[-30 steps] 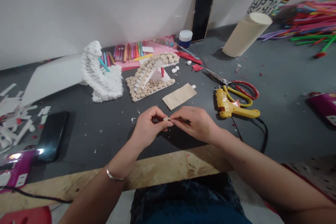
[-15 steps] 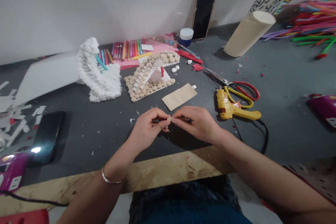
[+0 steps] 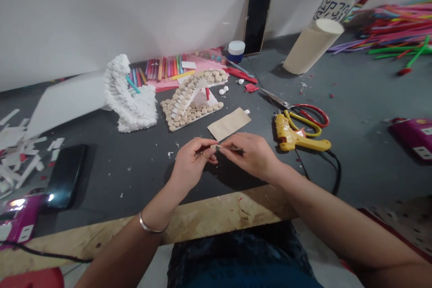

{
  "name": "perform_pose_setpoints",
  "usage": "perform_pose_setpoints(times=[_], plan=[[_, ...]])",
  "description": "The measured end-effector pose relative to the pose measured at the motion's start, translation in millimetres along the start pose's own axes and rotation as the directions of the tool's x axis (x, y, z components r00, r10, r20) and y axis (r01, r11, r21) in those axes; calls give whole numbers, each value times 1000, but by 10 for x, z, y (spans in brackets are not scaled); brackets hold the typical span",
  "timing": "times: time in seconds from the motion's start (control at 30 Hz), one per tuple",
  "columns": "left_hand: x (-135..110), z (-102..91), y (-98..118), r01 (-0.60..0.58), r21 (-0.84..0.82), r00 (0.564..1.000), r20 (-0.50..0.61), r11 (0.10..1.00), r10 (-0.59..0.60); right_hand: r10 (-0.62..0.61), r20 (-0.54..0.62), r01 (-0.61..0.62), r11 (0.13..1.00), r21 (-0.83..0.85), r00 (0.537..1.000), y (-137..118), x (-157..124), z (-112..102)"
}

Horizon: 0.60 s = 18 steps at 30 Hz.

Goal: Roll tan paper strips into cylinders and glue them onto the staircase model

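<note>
Between my fingertips is a small beige paper strip (image 3: 218,146), partly rolled at its left end. My left hand (image 3: 191,160) pinches the rolled end. My right hand (image 3: 251,155) grips the strip's other end, which runs under the fingers. Just beyond my hands lies a folded beige paper piece (image 3: 229,123). Farther off stands a small curved staircase model (image 3: 192,99) covered in beige paper coils, with a red post. Left of it is a similar fluffy white model (image 3: 130,99) with a teal post.
A yellow glue gun (image 3: 299,135) and scissors (image 3: 293,110) lie to the right. A beige cylinder (image 3: 312,47), a phone (image 3: 257,21) and a blue jar (image 3: 236,51) stand behind. White paper scraps (image 3: 25,155) and a black device (image 3: 65,176) are at left; pipe cleaners (image 3: 398,29) lie far right.
My fingers have shifted slightly on the paper strip, and more of it shows stretched between my hands. The view has turned a little to the right.
</note>
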<state>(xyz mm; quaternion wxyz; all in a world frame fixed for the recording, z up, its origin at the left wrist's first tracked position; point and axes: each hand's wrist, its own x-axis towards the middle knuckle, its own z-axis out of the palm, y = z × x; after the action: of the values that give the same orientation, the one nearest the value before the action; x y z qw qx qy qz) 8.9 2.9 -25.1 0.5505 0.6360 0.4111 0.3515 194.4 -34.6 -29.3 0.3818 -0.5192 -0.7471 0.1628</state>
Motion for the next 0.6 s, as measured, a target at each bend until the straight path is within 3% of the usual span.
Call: perform_pose_setpoints(times=[0.1,0.33,0.47,0.6], plan=[[6,-17,0,18,-4,1000,-8,1000,-18,-90,15,89,996,9,996,-15,4,-8],[16,-30,4,80,-66,997,26,995,-79,-107,34,107,994,16,994,-20,10,6],[42,3,17,160,-173,986,80,972,-148,-54,44,50,996,75,998,-2,9,28],[40,29,38,144,-207,989,64,968,-134,66,50,-71,994,86,997,-15,16,15]])
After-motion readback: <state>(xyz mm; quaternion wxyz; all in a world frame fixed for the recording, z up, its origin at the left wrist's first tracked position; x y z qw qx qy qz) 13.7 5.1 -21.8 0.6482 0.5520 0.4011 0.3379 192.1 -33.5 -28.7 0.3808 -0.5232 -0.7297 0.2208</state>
